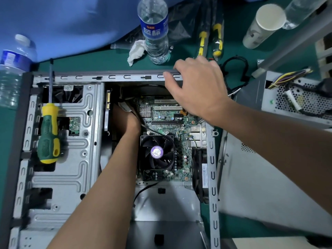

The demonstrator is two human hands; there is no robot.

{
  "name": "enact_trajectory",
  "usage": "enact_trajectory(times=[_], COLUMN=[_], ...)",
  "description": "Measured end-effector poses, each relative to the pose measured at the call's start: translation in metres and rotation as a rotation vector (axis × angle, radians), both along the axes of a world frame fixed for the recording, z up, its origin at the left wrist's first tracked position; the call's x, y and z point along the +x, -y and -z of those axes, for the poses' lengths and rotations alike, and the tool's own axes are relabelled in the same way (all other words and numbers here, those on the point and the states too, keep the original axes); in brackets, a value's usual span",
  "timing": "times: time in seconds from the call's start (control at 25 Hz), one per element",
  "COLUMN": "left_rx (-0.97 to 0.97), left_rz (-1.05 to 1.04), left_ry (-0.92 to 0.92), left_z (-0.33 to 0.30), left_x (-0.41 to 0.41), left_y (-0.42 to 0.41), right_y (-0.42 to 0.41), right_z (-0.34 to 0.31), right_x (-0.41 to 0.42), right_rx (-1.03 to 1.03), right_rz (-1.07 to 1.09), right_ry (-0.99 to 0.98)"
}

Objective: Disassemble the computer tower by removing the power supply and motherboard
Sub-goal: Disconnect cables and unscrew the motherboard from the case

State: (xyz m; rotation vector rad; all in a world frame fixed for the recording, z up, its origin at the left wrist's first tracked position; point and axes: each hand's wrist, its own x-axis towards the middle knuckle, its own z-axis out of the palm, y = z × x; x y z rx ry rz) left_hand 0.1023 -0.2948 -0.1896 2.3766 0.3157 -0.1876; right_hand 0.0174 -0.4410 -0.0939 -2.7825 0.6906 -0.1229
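The open computer tower [71, 123] lies on its side on the green mat. Inside it sits the green motherboard [167, 121] with a black CPU fan [157, 151]. My left hand [128, 121] reaches deep into the case at the motherboard's left edge, by a bundle of cables [125, 106]; its fingers are hidden. My right hand [195, 87] rests over the case's far rim, thumb on the metal edge. The power supply [294, 99] with its coloured wires lies outside the case at the right.
A green and yellow screwdriver [48, 133] lies on the drive cage. Two water bottles [155, 29] [12, 69], a paper cup [262, 26], a crumpled tissue [136, 51], bagged tools [210, 40] and a black cable [235, 69] sit beyond the case. The side panel [260, 177] lies at the right.
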Motion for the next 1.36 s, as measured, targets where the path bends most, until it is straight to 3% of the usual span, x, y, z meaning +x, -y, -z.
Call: enact_trajectory(times=[0.16, 0.56, 0.92, 1.16, 1.36], left_rx=[0.138, 0.259, 0.196, 0.133, 0.145], left_rz=[0.055, 0.014, 0.047, -0.056, 0.066], left_ry=[-0.008, -0.034, 0.081, 0.05, 0.15], left_z=[-0.003, -0.006, 0.003, 0.011, 0.012], left_x=[-0.002, -0.001, -0.005, 0.003, -0.004], left_y=[0.0, 0.005, -0.003, 0.001, -0.005], right_y=[0.0, 0.0, 0.0, -0.001, 0.0], right_z=[0.0, -0.002, -0.002, 0.0, 0.001], right_x=[0.001, 0.0, 0.0, 0.0, 0.0], right_rx=[0.017, 0.023, 0.02, 0.034, 0.027], right_rz=[0.001, -0.007, -0.009, 0.003, 0.006], right_ry=[-0.004, -0.018, -0.016, -0.008, -0.003])
